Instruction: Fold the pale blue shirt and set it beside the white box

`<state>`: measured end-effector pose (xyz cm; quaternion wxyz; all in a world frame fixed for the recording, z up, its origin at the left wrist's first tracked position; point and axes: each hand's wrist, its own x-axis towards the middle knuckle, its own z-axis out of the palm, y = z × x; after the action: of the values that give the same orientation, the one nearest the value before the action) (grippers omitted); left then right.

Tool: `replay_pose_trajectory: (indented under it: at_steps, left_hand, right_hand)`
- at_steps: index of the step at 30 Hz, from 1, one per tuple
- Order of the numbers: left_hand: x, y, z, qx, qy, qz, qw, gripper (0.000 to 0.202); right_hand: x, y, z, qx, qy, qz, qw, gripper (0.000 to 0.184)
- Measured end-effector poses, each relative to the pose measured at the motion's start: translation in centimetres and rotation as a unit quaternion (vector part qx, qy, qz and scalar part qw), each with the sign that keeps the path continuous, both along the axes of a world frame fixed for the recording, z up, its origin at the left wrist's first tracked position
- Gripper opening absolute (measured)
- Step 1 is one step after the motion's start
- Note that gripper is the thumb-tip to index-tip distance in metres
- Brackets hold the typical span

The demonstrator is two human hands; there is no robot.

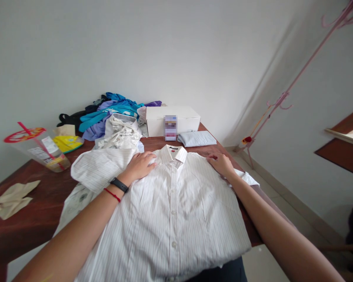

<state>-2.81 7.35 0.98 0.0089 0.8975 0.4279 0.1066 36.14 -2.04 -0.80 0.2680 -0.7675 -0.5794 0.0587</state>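
A white striped button-up shirt (191, 196) lies front up on the table, its collar away from me and its lower end over the near edge. My left hand (139, 166) rests on the shoulder at the left of the collar, fingers stretched out over the cloth. Beside that hand, a striped sleeve (101, 166) spreads to the left. On the opposite shoulder lies my right hand (222, 163), its fingers slightly bent and touching the fabric. Past my right wrist, a bit of white cloth (247, 178) shows at the table edge.
A heap of clothes (114, 107) and a white box (173, 117) stand by the wall. A folded light-blue packet (197, 138) lies before the box. Leftward are a plastic cup (41, 150), a yellow packet (67, 143) and brown paper (16, 197). A pink coat stand (278, 102) rises at right.
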Motion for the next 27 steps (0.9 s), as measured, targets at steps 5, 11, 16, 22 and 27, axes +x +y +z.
replay_pose_trajectory:
  at_steps: [5, 11, 16, 22, 27]
  left_hand:
    - [0.02, -0.09, 0.08, 0.000, 0.000, 0.000, 1.000, 0.037]
    - [0.04, -0.18, 0.13, 0.004, -0.001, 0.001, 1.000, 0.037]
    - [0.04, -0.18, 0.07, 0.004, -0.004, 0.001, 1.000, 0.037]
    - [0.06, -0.16, -0.03, 0.005, -0.004, 0.001, 1.000, 0.035]
    - [0.06, -0.15, -0.03, 0.007, -0.003, 0.000, 1.000, 0.034]
  right_hand:
    - [-0.06, -0.06, 0.11, -0.002, 0.001, 0.002, 1.000, 0.020]
    - [0.04, -0.01, -0.11, 0.001, 0.000, 0.000, 1.000, 0.020]
    - [0.24, 0.09, -0.32, 0.004, 0.007, 0.004, 1.000, 0.019]
    - [0.09, -0.01, -0.17, -0.004, 0.000, 0.002, 1.000, 0.020]
    - [0.00, -0.11, -0.12, -0.004, -0.001, -0.003, 1.000, 0.020]
